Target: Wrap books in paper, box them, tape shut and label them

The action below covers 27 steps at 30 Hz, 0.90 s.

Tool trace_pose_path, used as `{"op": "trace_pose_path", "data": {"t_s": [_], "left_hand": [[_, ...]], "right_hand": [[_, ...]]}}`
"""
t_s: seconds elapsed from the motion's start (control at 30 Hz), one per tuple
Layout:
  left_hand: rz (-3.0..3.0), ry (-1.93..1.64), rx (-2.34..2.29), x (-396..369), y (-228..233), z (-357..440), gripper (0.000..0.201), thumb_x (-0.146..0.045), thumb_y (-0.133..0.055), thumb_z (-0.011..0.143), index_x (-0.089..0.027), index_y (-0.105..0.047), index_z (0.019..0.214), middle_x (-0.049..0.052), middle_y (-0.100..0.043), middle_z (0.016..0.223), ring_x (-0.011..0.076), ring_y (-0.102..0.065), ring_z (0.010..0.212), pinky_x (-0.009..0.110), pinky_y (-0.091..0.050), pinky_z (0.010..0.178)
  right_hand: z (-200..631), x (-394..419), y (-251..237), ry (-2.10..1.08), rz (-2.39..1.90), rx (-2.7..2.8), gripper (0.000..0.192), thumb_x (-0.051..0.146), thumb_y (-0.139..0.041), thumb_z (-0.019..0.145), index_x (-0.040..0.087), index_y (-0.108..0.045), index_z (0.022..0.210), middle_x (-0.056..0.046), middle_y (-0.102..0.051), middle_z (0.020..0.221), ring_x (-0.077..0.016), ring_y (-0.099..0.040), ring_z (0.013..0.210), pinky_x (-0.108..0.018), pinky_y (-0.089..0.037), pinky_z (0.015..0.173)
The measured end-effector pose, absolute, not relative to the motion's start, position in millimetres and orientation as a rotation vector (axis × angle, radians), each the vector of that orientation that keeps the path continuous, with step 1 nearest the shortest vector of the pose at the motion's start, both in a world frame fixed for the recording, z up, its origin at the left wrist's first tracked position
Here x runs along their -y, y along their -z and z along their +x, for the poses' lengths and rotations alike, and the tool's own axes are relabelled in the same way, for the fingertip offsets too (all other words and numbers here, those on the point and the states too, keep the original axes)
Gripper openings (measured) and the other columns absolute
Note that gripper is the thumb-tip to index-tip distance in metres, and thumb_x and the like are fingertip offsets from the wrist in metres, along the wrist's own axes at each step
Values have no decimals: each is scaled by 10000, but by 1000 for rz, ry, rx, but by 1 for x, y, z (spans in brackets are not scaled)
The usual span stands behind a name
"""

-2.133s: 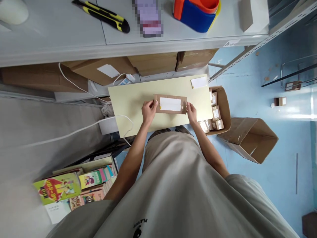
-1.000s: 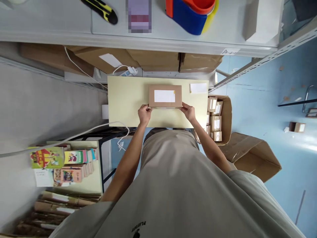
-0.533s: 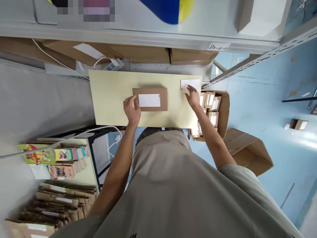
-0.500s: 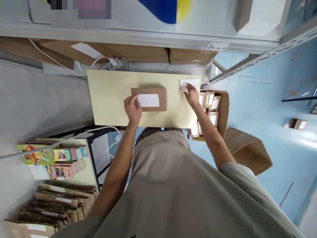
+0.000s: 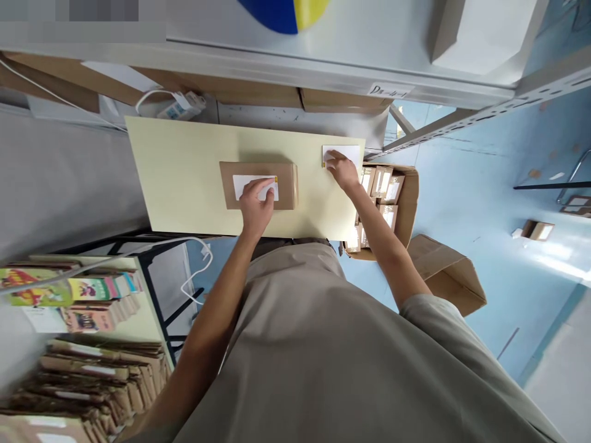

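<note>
Labelled parcels point(image 5: 385, 187) in open carton point(image 5: 410, 203)

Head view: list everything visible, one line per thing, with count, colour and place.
table: one, pale yellow, centre
parcel: one, brown with white label, mid-table
label sheet: one, white, table's far right corner
open carton: one, brown, holds small labelled boxes, right of table
empty carton: one, brown, on blue floor
shelf: one, grey, above
books: several, colourful, lower left
left hand: flat on parcel's label
right hand: on label sheet
</note>
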<state>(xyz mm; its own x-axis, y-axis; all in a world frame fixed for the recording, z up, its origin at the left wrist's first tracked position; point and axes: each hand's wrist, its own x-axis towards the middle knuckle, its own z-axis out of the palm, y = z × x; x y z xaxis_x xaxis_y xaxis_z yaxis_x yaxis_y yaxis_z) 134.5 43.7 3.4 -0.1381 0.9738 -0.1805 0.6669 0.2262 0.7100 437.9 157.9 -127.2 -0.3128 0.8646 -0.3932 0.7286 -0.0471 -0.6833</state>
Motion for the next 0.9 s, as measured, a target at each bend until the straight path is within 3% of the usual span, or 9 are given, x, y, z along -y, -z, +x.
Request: {"op": "trace_pose_path", "data": {"t_s": [0.3,0.5,0.63,0.8,0.9], "left_hand": [[1564,-534,-1745,-71,-9,175,337,-229,-584,1085,-251,-830,1314,75,-823,1348,294,-722,1353,459,-540,1268],[1614,-503,-1591,-89,-4,204,362,-174,-603,1046,-222,-824,1329,88,-806,1383,294,-720,1378,447,-530,1279],[1603,-435,-1550,-98,11,218,381,-173,-625,1048,-219,-792,1388,104,-783,1449,307,-712,1412,464,-515,1302],[1603,-373,-1541,-107,34,236,490,-157,-646,1037,-218,-706,1520,127,-717,1579,315,-702,1442,465,-551,1283],[1622,-346,-1520,-111,46,243,536,-170,-647,1040,-244,-662,1571,126,-684,1626,312,-684,1475,458,-564,1282]], "right_hand": [[440,-163,123,-1341,-1729,1969,255,218,-668,1114,164,-898,1212,-121,-657,1727,-334,-616,1620,-516,-438,1425],[441,-170,121,-1374,-1758,1988,312,238,-661,1106,172,-877,1322,-110,-657,1728,-385,-681,1531,-574,-438,1422],[440,-167,120,-1365,-1753,2049,403,157,-533,1117,125,-836,1382,-139,-613,1766,-388,-648,1569,-580,-430,1426],[432,-152,118,-1135,-1790,2157,492,120,-451,1129,121,-744,1524,-154,-603,1774,-309,-516,1699,-504,-449,1418],[433,-142,118,-982,-1846,2263,525,106,-413,1141,121,-692,1586,-179,-547,1815,-315,-454,1744,-546,-436,1414]]}}
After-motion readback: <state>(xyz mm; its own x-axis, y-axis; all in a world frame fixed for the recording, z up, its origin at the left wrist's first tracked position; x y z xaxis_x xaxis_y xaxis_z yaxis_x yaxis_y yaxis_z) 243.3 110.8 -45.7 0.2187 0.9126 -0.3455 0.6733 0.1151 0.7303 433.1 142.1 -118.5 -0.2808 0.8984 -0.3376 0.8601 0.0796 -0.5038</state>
